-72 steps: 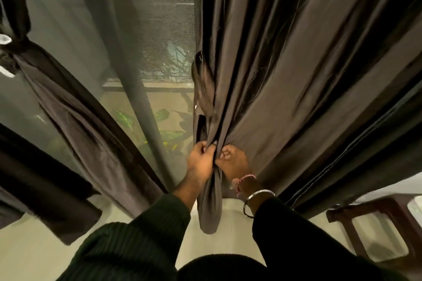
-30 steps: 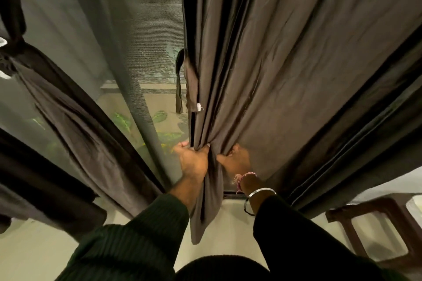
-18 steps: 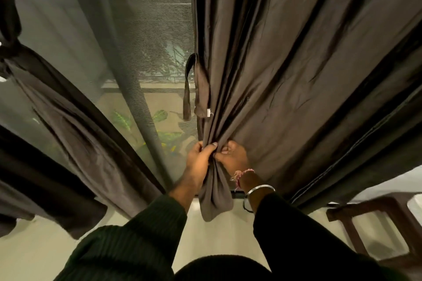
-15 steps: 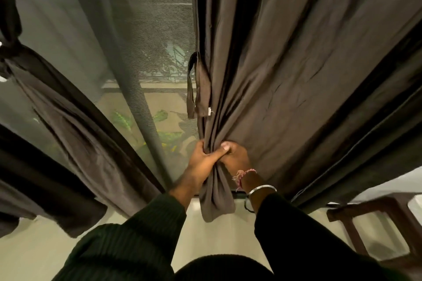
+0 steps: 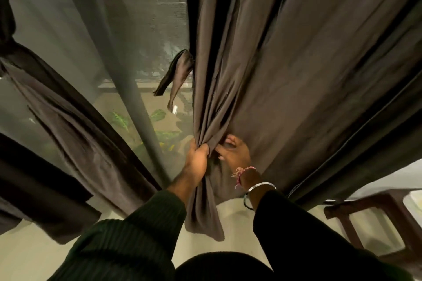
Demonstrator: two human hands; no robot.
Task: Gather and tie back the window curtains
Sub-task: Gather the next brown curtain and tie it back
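Directly ahead, a dark brown curtain [image 5: 296,75] hangs in long folds over the right half of a window, seen from a camera on the person's head. The left hand [image 5: 196,159] grips a bunch of gathered pleats at the curtain's left edge, fingers curled tight round the cloth. Just to its right, touching the same bunch, the right hand [image 5: 233,153] pinches the fabric with curled fingers. Below the hands the loose end of the gathered cloth hangs down. A fabric tie-back strap [image 5: 177,75] hangs from the curtain's left edge, above the hands, its free ends swung out to the left over the glass. At the far left a second dark curtain [image 5: 68,121] is already pulled aside and cinched. Between the two curtains stands a grey window post [image 5: 137,98], with green leaves [image 5: 121,118] visible through the mesh behind it. The right wrist wears a metal bangle [image 5: 259,189] and a pink thread band [image 5: 242,172]. A brown stool [image 5: 365,207] stands at the near right.
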